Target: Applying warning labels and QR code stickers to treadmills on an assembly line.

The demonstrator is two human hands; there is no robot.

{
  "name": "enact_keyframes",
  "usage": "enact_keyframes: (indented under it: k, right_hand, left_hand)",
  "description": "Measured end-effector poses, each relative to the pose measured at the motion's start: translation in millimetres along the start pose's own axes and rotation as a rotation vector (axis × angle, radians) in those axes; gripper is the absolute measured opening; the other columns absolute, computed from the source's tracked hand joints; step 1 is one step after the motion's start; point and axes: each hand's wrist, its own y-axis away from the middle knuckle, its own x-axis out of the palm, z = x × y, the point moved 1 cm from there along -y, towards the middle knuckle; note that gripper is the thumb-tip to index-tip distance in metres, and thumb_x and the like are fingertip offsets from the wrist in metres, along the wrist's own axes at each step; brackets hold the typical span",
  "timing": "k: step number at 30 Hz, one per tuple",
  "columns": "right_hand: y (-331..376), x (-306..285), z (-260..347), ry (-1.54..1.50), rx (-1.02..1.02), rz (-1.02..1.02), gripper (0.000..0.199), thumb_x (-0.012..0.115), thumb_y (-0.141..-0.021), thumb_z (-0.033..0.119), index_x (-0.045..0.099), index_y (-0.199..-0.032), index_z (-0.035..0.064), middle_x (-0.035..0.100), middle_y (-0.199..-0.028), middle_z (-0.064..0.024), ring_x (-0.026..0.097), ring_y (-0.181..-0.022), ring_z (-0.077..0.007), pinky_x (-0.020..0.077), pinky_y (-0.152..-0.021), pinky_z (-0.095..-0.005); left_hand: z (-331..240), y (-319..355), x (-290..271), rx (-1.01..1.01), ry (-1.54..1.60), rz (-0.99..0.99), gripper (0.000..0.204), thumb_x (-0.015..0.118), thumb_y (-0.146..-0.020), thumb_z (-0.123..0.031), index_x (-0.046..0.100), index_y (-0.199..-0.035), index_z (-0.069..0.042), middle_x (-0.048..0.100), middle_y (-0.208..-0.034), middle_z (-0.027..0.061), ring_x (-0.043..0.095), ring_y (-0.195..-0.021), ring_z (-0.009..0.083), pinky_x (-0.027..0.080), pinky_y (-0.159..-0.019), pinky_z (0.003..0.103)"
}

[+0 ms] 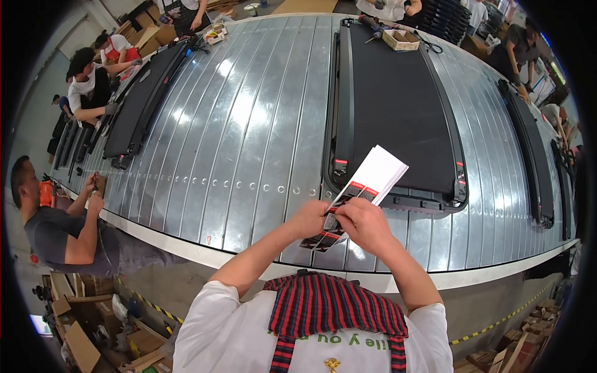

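My left hand (309, 219) is closed on a sheet of stickers (328, 239), black and red labels on white backing, held over the table's near edge. Against the same sheet, the fingers of my right hand (364, 222) are pinched at one of its labels. White folded paper (384, 169) rises from behind my hands and covers the near left part of a large black folding panel cover (398, 105). This cover lies flat just beyond my hands. Small red-and-black labels (341, 165) show on its near corners.
The wide slatted metal table (249, 149) holds more black panels at left (149, 93) and right (528, 149). A small open box (400, 40) sits on the cover's far end. A co-worker (68, 217) stands close at left; others work around the edges. Cartons (81, 345) lie below.
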Motion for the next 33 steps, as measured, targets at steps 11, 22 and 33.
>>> enact_keyframes:
  k: [11,22,33]
  right_hand:
    - [-8.9,-40.9,-78.8,-0.558,0.674,-0.271,0.009,0.059,-0.077,0.008,0.058,-0.071,0.0008,0.047,-0.058,0.0045,0.04,-0.05,-0.0029,0.0305,-0.045,-0.0184]
    - [-90.6,49.4,-177.3,-0.909,1.054,-0.065,0.009,0.061,-0.076,0.009,0.058,-0.076,0.0005,0.047,-0.052,0.0023,0.037,-0.039,-0.0034,0.0239,-0.035,-0.0183]
    - [-108.2,62.8,-195.2,-0.866,1.159,-0.016,0.008,0.062,-0.076,0.007,0.057,-0.077,0.0015,0.047,-0.051,0.0015,0.035,-0.037,-0.0028,0.0223,-0.032,-0.0167]
  left_hand:
    - [38.8,10.5,-55.7,-0.311,-0.404,0.48,0.017,0.051,-0.083,-0.019,0.065,-0.087,-0.011,0.06,-0.067,0.0058,0.059,-0.062,0.0187,0.047,-0.058,0.032]
    - [75.5,-57.4,-67.3,0.133,-0.979,0.139,0.01,0.05,-0.071,-0.007,0.058,-0.076,-0.01,0.057,-0.071,0.0067,0.058,-0.075,0.0252,0.042,-0.069,0.038]
    - [80.6,-85.5,-67.1,0.291,-0.97,0.076,0.005,0.053,-0.069,-0.008,0.056,-0.07,-0.011,0.054,-0.073,0.0033,0.057,-0.077,0.0195,0.039,-0.074,0.031]
